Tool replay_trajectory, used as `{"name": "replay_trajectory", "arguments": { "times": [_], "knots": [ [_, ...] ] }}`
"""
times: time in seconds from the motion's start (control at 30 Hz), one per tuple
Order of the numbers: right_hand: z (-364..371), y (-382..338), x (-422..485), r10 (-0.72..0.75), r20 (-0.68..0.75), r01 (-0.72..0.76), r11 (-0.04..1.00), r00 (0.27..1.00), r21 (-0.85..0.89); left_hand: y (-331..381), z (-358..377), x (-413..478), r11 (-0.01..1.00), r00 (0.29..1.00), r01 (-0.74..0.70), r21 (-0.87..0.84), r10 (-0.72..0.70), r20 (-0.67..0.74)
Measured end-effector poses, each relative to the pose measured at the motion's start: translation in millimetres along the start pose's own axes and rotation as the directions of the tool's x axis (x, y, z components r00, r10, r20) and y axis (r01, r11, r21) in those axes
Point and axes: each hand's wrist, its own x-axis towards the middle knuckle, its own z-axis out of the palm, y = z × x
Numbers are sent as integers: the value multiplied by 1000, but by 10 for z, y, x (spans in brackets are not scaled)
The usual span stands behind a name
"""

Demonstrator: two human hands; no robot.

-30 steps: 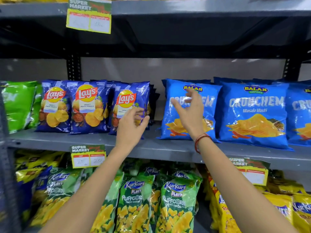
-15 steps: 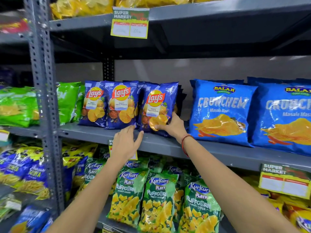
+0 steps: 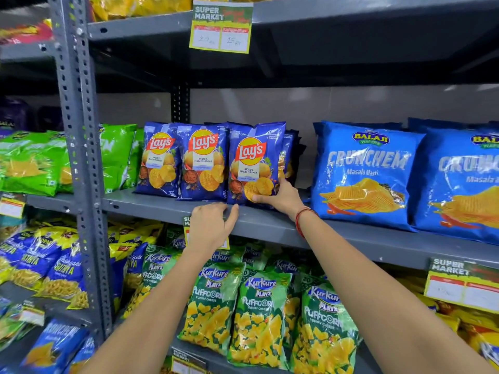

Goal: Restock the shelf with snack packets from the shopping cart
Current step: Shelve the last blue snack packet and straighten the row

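Note:
Three dark blue Lay's packets stand upright in a row on the grey middle shelf (image 3: 151, 205). My right hand (image 3: 280, 197) grips the lower right corner of the rightmost Lay's packet (image 3: 253, 160), thumb across its front. My left hand (image 3: 212, 225) rests at the shelf's front edge just below that packet, fingers loosely apart, holding nothing. More Lay's packets stand behind the front one. The shopping cart is out of view.
Large blue Crunchem bags (image 3: 361, 171) fill the shelf to the right, green packets (image 3: 116, 155) to the left. Green Kurkure Puffcorn packets (image 3: 259, 317) stand on the shelf below. A grey perforated upright (image 3: 78, 157) stands at left. Price tags (image 3: 221, 27) hang from shelf edges.
My right hand went from the Crunchem bag leftward and took hold of the rightmost Lay's packet. My left hand dropped from that packet to the shelf edge. The view shifted left.

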Motion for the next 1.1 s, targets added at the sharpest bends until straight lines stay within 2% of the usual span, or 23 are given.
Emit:
{"name": "replay_trajectory", "arguments": {
  "times": [0.07, 0.23, 0.37, 0.47, 0.53, 0.6, 0.63, 0.67, 0.73, 0.83, 0.97, 1.03, 1.1],
  "knots": [
    [-24, -6, -46, -15, -35, 15, 1000, 999, 9, 5, 10, 10, 1000, 1000, -13, -8, 13, -7],
    [-231, -37, -210, -115, -224, 127, 991, 968, 41, 50, 35, 61, 998, 999, -21, -65, 17, -51],
    [-627, -20, -376, -192, -394, 217, 976, 899, 19, 290, -9, 143, 979, 976, -109, -171, 73, -206],
    [-974, 91, -442, -228, -567, 233, 970, 791, -64, 631, -59, 236, 940, 956, -189, -284, 110, -272],
    [-1209, 184, -462, -221, -714, 227, 970, 664, -89, 873, -66, 313, 895, 956, -219, -388, 118, -268],
    [-1449, 292, -455, -142, -818, 216, 976, 558, -22, 1111, -60, 417, 824, 957, -250, -508, 129, -261],
    [-1559, 350, -444, -79, -839, 208, 977, 538, 42, 1227, -35, 484, 785, 960, -251, -567, 126, -250],
    [-1657, 402, -431, -16, -842, 195, 975, 539, 107, 1344, -9, 553, 745, 966, -237, -623, 115, -230],
    [-1802, 522, -378, 80, -802, 148, 967, 592, 206, 1566, 91, 703, 672, 987, -150, -725, 61, -147],
    [-1877, 650, -304, 197, -689, 22, 955, 697, 295, 1847, 291, 902, 586, 996, 92, -805, -40, 84],
    [-1876, 680, -216, 289, -559, -83, 928, 777, 364, 2059, 492, 1042, 487, 897, 423, -764, -107, 429],
    [-1844, 683, -170, 321, -501, -115, 910, 804, 399, 2054, 546, 1038, 403, 863, 492, -772, -109, 494],
    [-1786, 700, -146, 339, -448, -111, 880, 827, 462, 1995, 588, 998, 340, 858, 508, -791, -123, 499]
  ]
}}
